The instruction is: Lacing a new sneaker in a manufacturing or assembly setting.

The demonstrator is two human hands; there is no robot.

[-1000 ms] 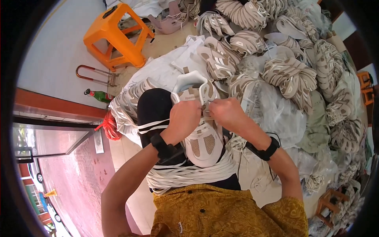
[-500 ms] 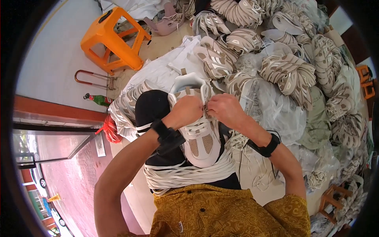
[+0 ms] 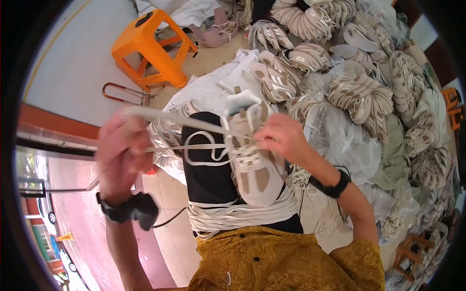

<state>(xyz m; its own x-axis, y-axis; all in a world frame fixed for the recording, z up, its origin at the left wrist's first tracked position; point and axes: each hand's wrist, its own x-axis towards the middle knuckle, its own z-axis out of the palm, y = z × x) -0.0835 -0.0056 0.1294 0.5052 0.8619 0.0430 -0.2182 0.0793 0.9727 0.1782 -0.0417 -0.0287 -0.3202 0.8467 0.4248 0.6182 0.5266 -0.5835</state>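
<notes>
A heap of beige-and-white shoe uppers point(image 3: 369, 92), some of them in clear plastic bags point(image 3: 340, 140), spreads beyond and to the right of the beige sneaker point(image 3: 252, 160) that rests toe-down on the person's lap. An orange plastic stool point(image 3: 150, 46) stands on the floor up and to the left of the sneaker, well apart from it. A thick bundle of white laces point(image 3: 242, 216) lies across the lap just below the sneaker's toe, over the black trousers. The left hand point(image 3: 121, 155), blurred, is out to the left of the sneaker, its fingers closed around a white lace point(image 3: 179, 121) that runs taut from the hand to the sneaker's eyelets. The right hand point(image 3: 284, 138) is against the sneaker's right side near the collar, fingers curled onto the shoe, holding it steady. Both wrists wear black bands.
</notes>
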